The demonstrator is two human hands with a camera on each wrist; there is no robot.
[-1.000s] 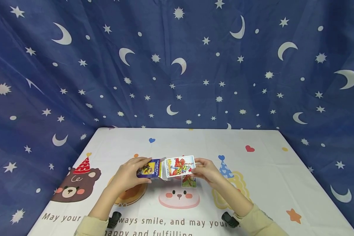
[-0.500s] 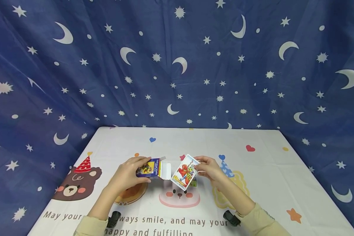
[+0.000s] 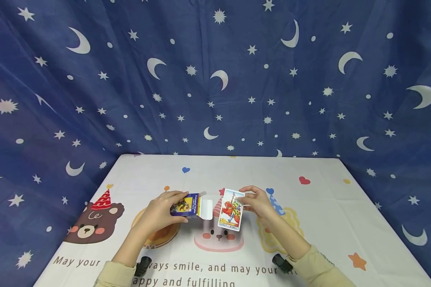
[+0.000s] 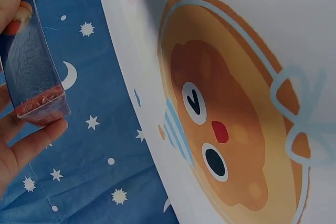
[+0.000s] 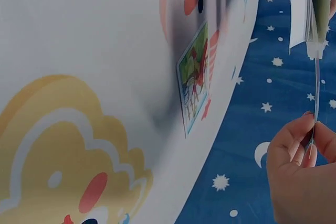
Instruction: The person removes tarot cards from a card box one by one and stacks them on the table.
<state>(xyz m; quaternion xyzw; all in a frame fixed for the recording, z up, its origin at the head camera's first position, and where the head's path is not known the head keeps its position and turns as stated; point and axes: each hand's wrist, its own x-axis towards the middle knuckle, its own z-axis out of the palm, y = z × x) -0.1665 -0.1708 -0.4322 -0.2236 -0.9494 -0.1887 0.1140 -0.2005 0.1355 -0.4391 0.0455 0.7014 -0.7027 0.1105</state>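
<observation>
My left hand (image 3: pixel 160 212) grips a blue-purple tarot card box (image 3: pixel 185 205) marked "Universal Waite" by its long sides. The box's white end flap (image 3: pixel 206 209) hangs open toward the right; in the left wrist view, clear wrap shines on the box's other end (image 4: pixel 44 111). Between thumb and fingers, my right hand (image 3: pixel 258 204) pinches a Knight of Wands card (image 3: pixel 231 210), picture side up, apart from the box. Edge-on in the right wrist view, the held card (image 5: pixel 317 87) looks thin. Below it another picture card (image 5: pixel 194 77) lies on the table, hidden from the head view.
A white tablecloth (image 3: pixel 291 175) with printed animals, hearts and lettering covers the table. Behind it hangs a dark blue curtain (image 3: pixel 237 103) with moons and stars. Black straps with small devices (image 3: pixel 142 266) sit at both wrists.
The Knight of Wands card has come away from the box's opening and turned from lying sideways to nearly upright. It now covers the card on the table. The box has shifted slightly right.
</observation>
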